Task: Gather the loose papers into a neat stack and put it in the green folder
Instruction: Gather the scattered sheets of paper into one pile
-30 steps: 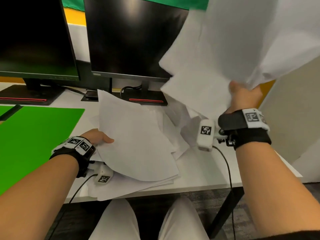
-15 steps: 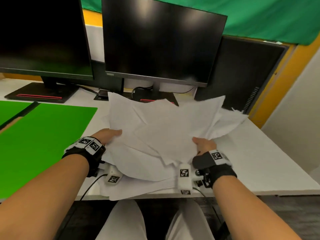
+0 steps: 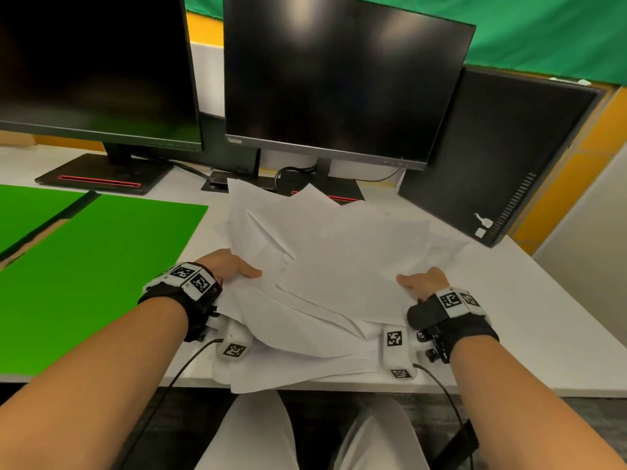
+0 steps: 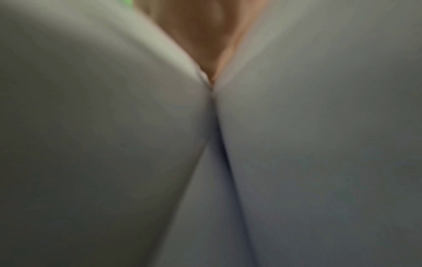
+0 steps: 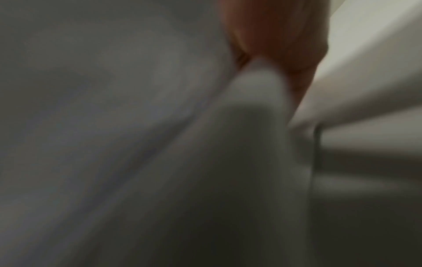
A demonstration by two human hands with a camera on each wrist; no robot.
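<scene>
Loose papers: fanned, skewed heap on bench, near edge overhanging. Left hand grasps left margin, thumb on top; right hand grasps right margin likewise. Green folder: open, flat, just left of the heap. Advice: loosen grip, stand sheets on edge, tap square before transferring.

White papers lie on a white desk beside a bright green folder, black monitors have red-striped bases, black wristbands carry black-and-white checker tags, and the wrist views show, it seems, only grey-white paper.
</scene>
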